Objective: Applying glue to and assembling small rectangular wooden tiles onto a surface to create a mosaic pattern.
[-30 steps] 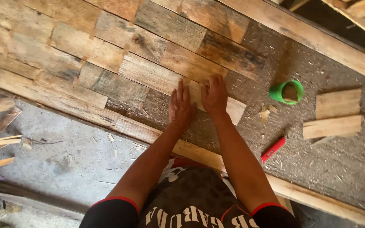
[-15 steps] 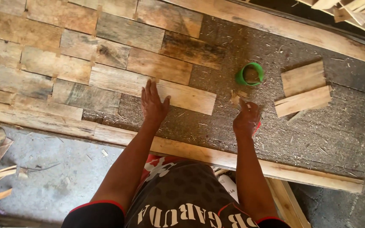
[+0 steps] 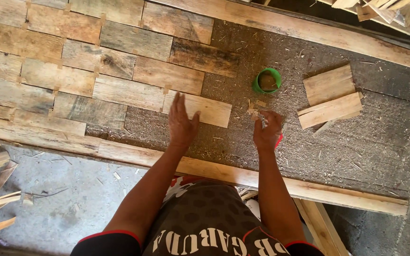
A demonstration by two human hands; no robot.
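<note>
Head view: the left hand (image 3: 182, 124) is laid flat, fingers spread, on the pale wood plank (image 3: 205, 109). At its three o'clock, the right hand (image 3: 267, 130) is curled over a red object (image 3: 279, 141); fingers pinched on small wood bits.

Dark short-sleeved shirt, faint dotted pattern, red-trimmed sleeve cuffs, large pale lettering across front; bare forearms and hands.
</note>
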